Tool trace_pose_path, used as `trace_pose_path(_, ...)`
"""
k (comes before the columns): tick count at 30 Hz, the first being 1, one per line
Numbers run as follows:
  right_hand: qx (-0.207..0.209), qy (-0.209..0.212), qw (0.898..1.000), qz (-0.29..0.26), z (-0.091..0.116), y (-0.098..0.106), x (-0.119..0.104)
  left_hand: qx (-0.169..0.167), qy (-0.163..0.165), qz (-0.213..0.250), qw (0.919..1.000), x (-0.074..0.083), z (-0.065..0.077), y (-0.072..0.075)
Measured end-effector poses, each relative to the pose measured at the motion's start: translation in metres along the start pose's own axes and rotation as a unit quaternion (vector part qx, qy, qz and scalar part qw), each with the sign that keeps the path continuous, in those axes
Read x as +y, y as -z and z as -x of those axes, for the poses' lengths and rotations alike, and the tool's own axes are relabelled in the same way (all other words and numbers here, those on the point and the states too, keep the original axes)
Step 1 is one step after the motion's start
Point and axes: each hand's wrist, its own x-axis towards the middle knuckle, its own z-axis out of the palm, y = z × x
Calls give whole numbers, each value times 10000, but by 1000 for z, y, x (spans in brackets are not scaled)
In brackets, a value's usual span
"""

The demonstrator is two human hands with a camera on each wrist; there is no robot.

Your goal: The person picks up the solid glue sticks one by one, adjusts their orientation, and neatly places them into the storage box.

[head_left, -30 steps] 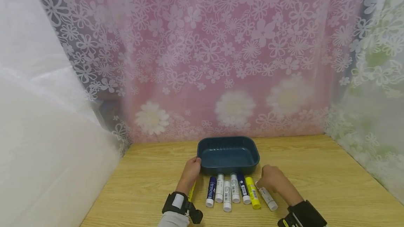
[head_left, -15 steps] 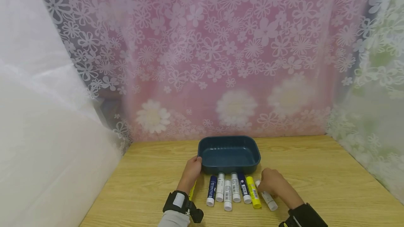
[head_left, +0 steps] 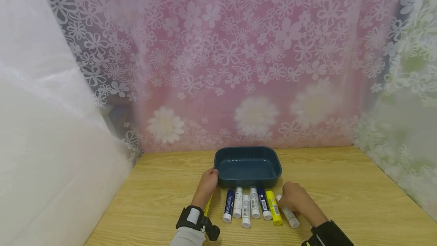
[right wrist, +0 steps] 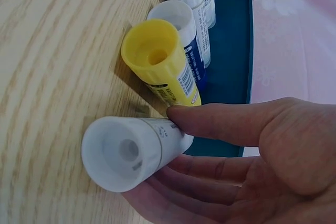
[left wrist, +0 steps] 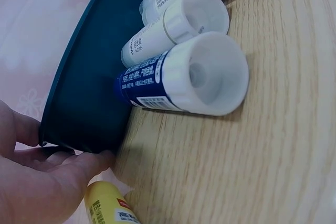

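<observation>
My left hand (head_left: 206, 186) grips the left end of a dark teal rectangular tray (head_left: 248, 183), its thumb over the rim and fingers beneath in the left wrist view. My right hand (head_left: 297, 198) pinches a white glue stick (head_left: 290, 217) lying on the table, thumb on one side and fingers on the other in the right wrist view. Beside that stick lies a yellow glue stick (right wrist: 157, 59), apart from the thumb's grip. Another yellow glue stick (left wrist: 107, 203) lies under the left hand, partly hidden by the wrist in the head view.
Between the hands, several white and dark blue glue sticks, including a blue one (head_left: 228, 205) and a white one (head_left: 246, 211), lie in a row before the tray. The wooden table (head_left: 164, 185) ends at a pink flowered curtain (head_left: 218, 67).
My right hand has lowered slightly over the white glue stick and its fingers have settled around it. The left hand keeps its grip on the tray, which stays in place.
</observation>
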Motion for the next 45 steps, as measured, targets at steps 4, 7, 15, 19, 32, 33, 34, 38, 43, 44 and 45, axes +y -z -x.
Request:
trace_pose_path(4,7,2,10000,15,-1,0,1,-9,13,-21,10000,0,0,0)
trace_pose_path(7,44,20,10000,-20,-1,0,1,-6,0,-17,10000,1,-1,0)
trace_pose_path(15,52,59,10000,-12,-1,0,1,-26,-54,-25,10000,-1,-2,1)
trace_pose_path(19,8,1,10000,-97,-1,1,2,-47,-43,-1,10000,-3,-2,1)
trace_pose_path(32,561,315,9977,-207,1,24,-1,5,27,-79,10000,-2,-3,0)
trace_pose_path(33,567,328,9976,-230,2,26,-2,8,24,-76,10000,-2,-2,0)
trace_pose_path(34,557,338,9976,-251,2,29,-3,17,17,-82,10000,-2,-2,0)
trace_pose_path(38,397,348,9980,-341,2,41,-9,12,12,-86,10000,-2,-1,0)
trace_pose_path(43,331,440,9977,-388,0,54,-19,-8,25,-98,9999,-1,0,0)
trace_pose_path(44,340,472,9975,-391,-1,56,-21,-7,31,-88,10000,0,0,0)
trace_pose_path(45,370,514,9973,-385,-3,59,-23,-2,40,-79,10000,0,-1,0)
